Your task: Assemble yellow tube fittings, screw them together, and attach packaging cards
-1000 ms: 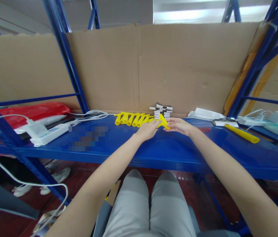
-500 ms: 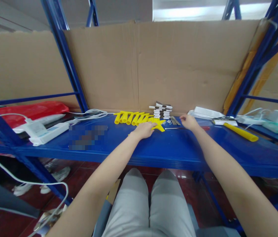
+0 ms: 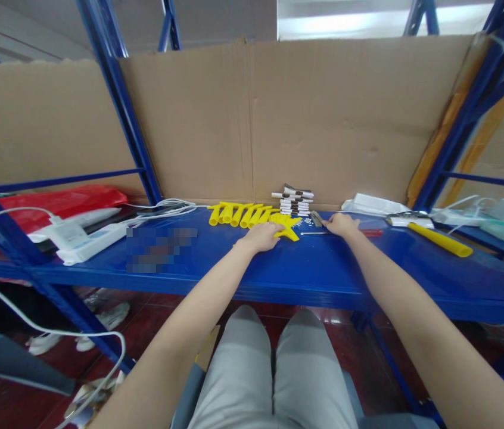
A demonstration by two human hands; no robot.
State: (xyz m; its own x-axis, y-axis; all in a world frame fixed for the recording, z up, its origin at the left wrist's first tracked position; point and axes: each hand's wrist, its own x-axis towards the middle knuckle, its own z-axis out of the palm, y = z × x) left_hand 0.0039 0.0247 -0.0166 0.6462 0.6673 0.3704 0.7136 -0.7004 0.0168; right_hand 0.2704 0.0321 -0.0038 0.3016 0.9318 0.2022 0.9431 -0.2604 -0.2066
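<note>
One yellow piece (image 3: 288, 233), smooth, plastic-looking, flared at its end, sits mid-shelf in the left hand (image 3: 261, 237), fingers closed over it. Right hand (image 3: 341, 225): fingertips bunched beside flat, dull-grey metal strips (image 3: 316, 219); from where I stand, cannot tell whether they grip one. Thin straight rod (image 3: 313, 233) lies between the hands on the glossy blue shelf (image 3: 288, 271). Far side, left to right: row of hollow-ended yellow handles (image 3: 236, 215), layered white-and-dark stack (image 3: 295, 205). Creased brown cardboard (image 3: 323, 119) behind. Right: round yellow tube (image 3: 444, 241).
</note>
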